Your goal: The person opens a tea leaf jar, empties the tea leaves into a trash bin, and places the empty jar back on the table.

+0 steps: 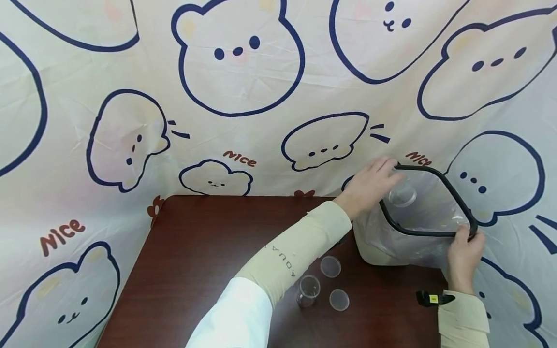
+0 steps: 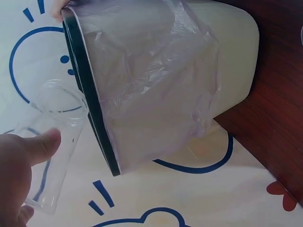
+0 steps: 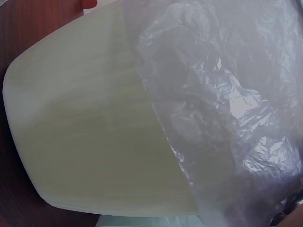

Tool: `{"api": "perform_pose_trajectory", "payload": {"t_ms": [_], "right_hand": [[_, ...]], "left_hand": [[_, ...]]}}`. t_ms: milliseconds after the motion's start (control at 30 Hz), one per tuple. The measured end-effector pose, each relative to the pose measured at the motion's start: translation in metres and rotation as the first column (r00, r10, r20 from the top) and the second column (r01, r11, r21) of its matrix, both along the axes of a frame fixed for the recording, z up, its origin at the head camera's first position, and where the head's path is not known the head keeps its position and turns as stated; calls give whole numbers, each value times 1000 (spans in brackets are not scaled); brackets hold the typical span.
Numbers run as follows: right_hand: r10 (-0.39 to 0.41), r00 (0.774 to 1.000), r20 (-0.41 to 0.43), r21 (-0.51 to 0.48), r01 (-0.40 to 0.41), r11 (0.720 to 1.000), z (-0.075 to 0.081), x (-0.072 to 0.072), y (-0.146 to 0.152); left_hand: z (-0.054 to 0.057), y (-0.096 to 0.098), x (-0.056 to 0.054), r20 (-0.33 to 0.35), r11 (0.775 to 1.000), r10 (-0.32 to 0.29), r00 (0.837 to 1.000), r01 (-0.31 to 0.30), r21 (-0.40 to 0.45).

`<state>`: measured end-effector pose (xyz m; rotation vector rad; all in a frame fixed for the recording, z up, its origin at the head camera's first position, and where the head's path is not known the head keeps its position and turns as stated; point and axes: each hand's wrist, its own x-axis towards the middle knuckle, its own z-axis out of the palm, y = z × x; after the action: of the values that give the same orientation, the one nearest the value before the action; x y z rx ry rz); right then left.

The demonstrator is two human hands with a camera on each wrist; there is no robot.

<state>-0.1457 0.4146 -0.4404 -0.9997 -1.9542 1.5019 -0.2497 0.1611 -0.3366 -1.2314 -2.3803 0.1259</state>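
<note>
My left hand (image 1: 372, 186) holds a clear plastic cup (image 1: 402, 195) at the left side of a trash can's mouth. In the left wrist view the thumb lies along the cup (image 2: 57, 156), whose mouth faces the dark rim (image 2: 90, 99). My right hand (image 1: 465, 258) grips the near right corner of that rim. The trash can (image 2: 236, 52) is pale, and a translucent bag (image 2: 151, 80) is folded over its rim and hangs down outside. In the right wrist view the pale wall (image 3: 94, 123) and wrinkled bag fill the picture; the right hand's fingers are mostly hidden there.
On the brown table (image 1: 209, 251) a clear cup (image 1: 308, 291) stands upright. Beside it lie two round clear lids (image 1: 330, 266). A patterned cloth (image 1: 243, 135) hangs behind and at both sides of the table.
</note>
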Motion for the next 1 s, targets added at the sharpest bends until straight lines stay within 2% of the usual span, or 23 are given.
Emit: {"api": "perform_pose_trajectory", "payload": {"t_ms": [400,667,733,900,1000], "right_hand": [[14,1000,-10,33,-13,999,-1,-2,2],[16,1000,-14,38,-16,999,0,-2,2],[18,1000,-17,37,-17,999,0,-2,2],[11,1000,-10,32,-10,999,0,-2,2],[10,1000,0,28,-10,1000,0,-3,2]], "left_hand": [[-4,-4,-2,126,995,-8,992,-4,96],[-3,-4,-3,261,982,4,965,-53,183],[-4,-5,-4,267,977,13,963,-69,202],[-6,-7,-4,240,966,19,971,-80,245],[-7,-8,-5,253,961,15,967,-83,263]]}}
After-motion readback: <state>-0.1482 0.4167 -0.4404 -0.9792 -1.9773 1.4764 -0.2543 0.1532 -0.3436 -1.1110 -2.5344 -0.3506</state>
